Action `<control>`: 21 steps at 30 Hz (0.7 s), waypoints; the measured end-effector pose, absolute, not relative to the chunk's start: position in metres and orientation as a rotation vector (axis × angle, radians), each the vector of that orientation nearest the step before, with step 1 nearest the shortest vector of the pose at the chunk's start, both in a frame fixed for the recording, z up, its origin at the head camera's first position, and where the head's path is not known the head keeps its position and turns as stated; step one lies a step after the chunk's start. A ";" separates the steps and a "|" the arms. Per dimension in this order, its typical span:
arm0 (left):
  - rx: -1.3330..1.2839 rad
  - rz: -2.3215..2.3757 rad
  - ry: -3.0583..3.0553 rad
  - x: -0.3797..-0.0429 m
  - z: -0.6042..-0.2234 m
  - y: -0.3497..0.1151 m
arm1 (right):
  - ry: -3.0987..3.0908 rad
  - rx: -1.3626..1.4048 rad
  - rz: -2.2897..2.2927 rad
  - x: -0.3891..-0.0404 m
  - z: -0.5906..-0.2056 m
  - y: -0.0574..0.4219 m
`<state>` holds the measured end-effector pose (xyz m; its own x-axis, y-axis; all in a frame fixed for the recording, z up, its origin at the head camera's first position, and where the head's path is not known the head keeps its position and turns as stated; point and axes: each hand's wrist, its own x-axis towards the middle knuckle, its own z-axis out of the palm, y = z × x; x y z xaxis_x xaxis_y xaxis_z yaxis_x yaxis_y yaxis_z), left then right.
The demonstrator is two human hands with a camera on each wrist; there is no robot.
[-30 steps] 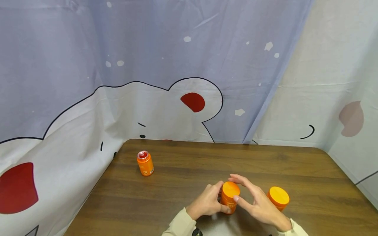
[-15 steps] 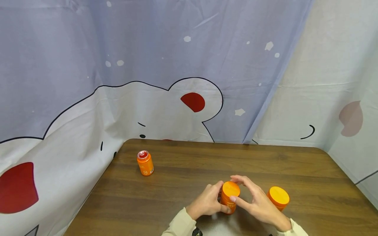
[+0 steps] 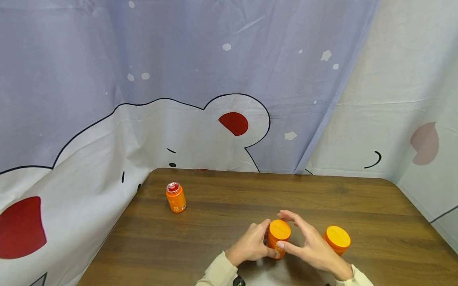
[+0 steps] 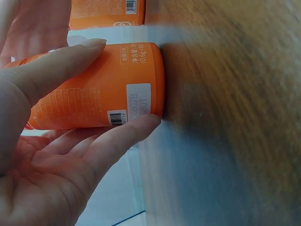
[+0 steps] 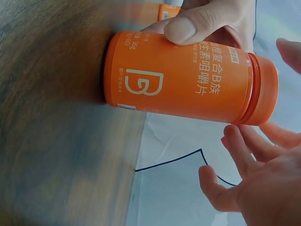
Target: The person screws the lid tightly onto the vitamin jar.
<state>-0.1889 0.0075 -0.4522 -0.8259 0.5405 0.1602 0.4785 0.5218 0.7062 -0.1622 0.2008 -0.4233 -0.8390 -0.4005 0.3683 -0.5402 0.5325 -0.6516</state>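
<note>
The bottle (image 5: 174, 77) stands upright on the surface (image 3: 222, 206), near its front edge and right of the middle in the head view. It is orange, with a white B mark and lines of printing on the body; a white sticker (image 4: 139, 100) and a small barcode (image 4: 117, 117) sit low on another side. Its lid (image 3: 280, 229) is on, with a groove showing between lid and body.

The left hand (image 3: 252, 244) grasps the bottle low down, thumb across the front and fingers round the back. The right hand (image 3: 315, 250) is loosely spread about the lid, its digits bent and parted: in the head view the thumb lies before the upper body and the fingers reach behind the lid. In the right wrist view one digit is apart from the lid; whether the others touch it, I cannot tell.

Just beyond the right hand, on its right, is a second bottle (image 3: 337, 240) with a yellow-orange lid, partly hidden by that hand. Well apart, toward the far left corner, a third bottle (image 3: 176, 198) stands with a red and whitish top.

Pale sleeves (image 3: 218, 273) reach both wrists. Behind the wood-grained surface hangs a cloth (image 3: 186, 59) in lilac and white, with black outlines and red shapes.
</note>
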 end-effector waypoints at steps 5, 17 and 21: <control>0.876 1.197 2.659 -0.189 -0.452 0.008 | -2.587 0.896 1.172 -0.164 -0.424 0.203; 0.860 1.198 2.660 -0.190 -0.452 0.008 | -2.557 0.862 1.214 -0.164 -0.424 0.202; 0.859 1.199 2.660 -0.190 -0.452 0.008 | -2.561 0.818 1.220 -0.165 -0.426 0.202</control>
<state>-0.1895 0.0083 -0.4522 -0.8358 0.5322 0.1350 0.4537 0.5310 0.7157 -0.1649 0.2015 -0.4258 -0.8301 -0.3989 0.3897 -0.5539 0.5092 -0.6587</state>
